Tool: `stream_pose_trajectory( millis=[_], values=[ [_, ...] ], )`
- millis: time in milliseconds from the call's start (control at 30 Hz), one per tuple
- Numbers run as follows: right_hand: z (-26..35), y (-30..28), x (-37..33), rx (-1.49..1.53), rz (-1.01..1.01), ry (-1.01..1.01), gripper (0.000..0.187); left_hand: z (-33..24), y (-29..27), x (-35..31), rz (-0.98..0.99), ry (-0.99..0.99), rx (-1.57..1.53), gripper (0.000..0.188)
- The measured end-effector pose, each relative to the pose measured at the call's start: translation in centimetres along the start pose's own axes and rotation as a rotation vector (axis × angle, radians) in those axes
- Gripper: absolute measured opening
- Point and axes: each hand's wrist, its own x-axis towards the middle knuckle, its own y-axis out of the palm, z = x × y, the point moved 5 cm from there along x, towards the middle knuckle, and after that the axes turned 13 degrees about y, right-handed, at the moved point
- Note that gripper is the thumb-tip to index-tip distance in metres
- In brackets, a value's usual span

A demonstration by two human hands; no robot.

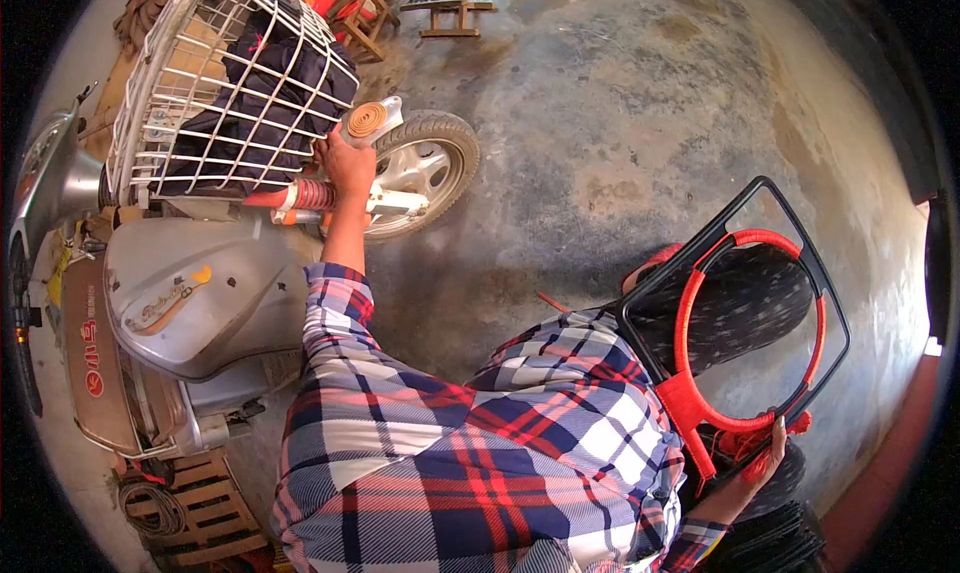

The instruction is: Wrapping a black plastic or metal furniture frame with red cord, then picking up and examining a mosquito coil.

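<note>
My left hand (348,163) reaches out to the scooter's front, at the lower edge of the white wire basket (240,103). Its fingers look curled, and what they close on is hidden. Just beyond it, a flat tan coil (367,120) rests by the silver-white front fender (390,113). My right hand (768,461), low on the right, grips the near edge of a black frame (800,213). Fixed inside that frame is a ring (682,333) wrapped in red, with a solid red patch on its near left side. The frame lies tilted over my dark-clad leg.
Left of me stands a grey scooter (190,293), dark cloth (270,83) in its basket and its front wheel (440,163) turned outward. A cardboard box (95,353) and a wooden pallet (205,503) are beside it. A low stool (447,3) stands farther off on the concrete floor.
</note>
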Motion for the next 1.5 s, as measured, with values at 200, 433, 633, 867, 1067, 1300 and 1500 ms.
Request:
stream_pose_trajectory(
  millis=[200, 433, 633, 867, 1067, 1300, 1500],
  values=[
    [-0.2, 0.7, -0.7, 0.037, -0.056, 0.025, 0.024, -0.2, 0.2, -0.1, 0.105, -0.004, -0.087, 0.058],
    [-0.1, 1.8, -1.4, -0.009, -0.071, 0.024, 0.025, 0.0, 0.4, 0.5, 0.161, 0.033, -0.163, 0.06],
    [-0.2, 0.2, -0.7, 0.004, -0.123, 0.003, 0.024, -0.4, 0.4, 1.5, 0.27, 0.042, -0.222, 0.062],
    [0.0, -0.1, -0.5, -0.05, -0.113, 0.024, 0.023, 0.8, 1.7, 2.2, 0.389, 0.114, -0.281, 0.077],
    [-0.1, -1.2, -0.2, -0.012, -0.169, 0.001, 0.023, 0.1, 2.6, 3.4, 0.627, 0.017, -0.414, 0.091],
    [-0.1, 1.0, -1.2, -0.018, -0.163, 0.017, 0.024, 1.1, 3.9, 3.5, 0.804, -0.024, -0.506, 0.092],
    [0.1, 1.5, -1.4, 0.042, -0.1, 0.036, 0.019, -0.1, 3.0, 3.7, 0.764, -0.025, -0.515, 0.086]
  ],
)
